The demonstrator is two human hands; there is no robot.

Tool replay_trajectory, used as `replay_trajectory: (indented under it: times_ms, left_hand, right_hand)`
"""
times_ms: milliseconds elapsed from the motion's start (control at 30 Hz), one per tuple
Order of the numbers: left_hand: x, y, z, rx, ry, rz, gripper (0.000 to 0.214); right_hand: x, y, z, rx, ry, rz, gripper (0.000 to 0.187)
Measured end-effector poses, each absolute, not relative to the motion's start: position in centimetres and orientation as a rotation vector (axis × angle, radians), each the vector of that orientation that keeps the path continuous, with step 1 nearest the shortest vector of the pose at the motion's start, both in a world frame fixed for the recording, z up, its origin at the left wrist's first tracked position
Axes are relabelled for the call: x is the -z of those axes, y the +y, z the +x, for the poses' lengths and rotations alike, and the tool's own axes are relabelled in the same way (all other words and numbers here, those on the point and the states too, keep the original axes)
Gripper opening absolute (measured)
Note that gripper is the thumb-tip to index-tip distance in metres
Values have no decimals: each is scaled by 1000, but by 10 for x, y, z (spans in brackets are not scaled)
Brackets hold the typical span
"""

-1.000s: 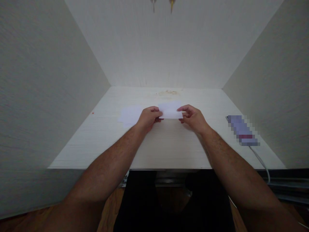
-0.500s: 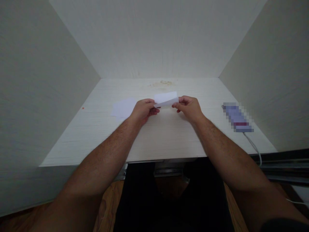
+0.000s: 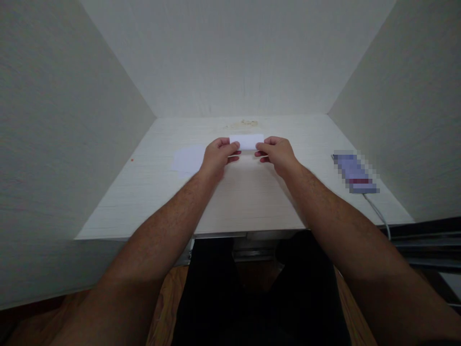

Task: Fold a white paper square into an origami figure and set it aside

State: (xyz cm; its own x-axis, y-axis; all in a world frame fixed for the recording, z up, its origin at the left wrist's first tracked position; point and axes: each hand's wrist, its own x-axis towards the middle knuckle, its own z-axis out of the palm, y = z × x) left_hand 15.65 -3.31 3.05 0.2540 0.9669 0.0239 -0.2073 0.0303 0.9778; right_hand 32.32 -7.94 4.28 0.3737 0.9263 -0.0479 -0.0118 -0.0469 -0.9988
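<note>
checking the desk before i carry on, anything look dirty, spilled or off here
One thing: a brownish stain marks the white desk near the back wall, beyond the folded paper held between the left hand and right hand. Nothing else stands out.

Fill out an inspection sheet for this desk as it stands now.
Surface: pale desk, brownish stain near the back wall.
Job's things: small white paper, pinched at both ends.
Clutter: loose white sheets left of the hands; blurred flat device at right.
Grip: left hand and right hand each shut on the paper.
Cables: white cable runs from the device over the front edge.
Surroundings: plain white walls on three sides.
</note>
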Motion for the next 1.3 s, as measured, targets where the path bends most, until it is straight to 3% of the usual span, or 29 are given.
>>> replay_trajectory:
  times_ms: [467, 633, 833, 1300]
  left_hand:
    - [-30, -42, 163, -1173, 933, 1123, 19]
    - [-28, -42, 159, -1186, 927, 1139, 21]
    - [-26, -41, 157, -1179, 912, 1150, 22]
    - [-27, -42, 157, -1146, 932, 1159, 19]
  right_hand:
    - [-23, -84, 318, -908, -954, -1276, 25]
    - [-25, -84, 320, -889, -933, -1232, 50]
    - [-23, -85, 323, -904, -1010, -1210, 30]
    - [-23, -86, 324, -863, -1019, -1253, 23]
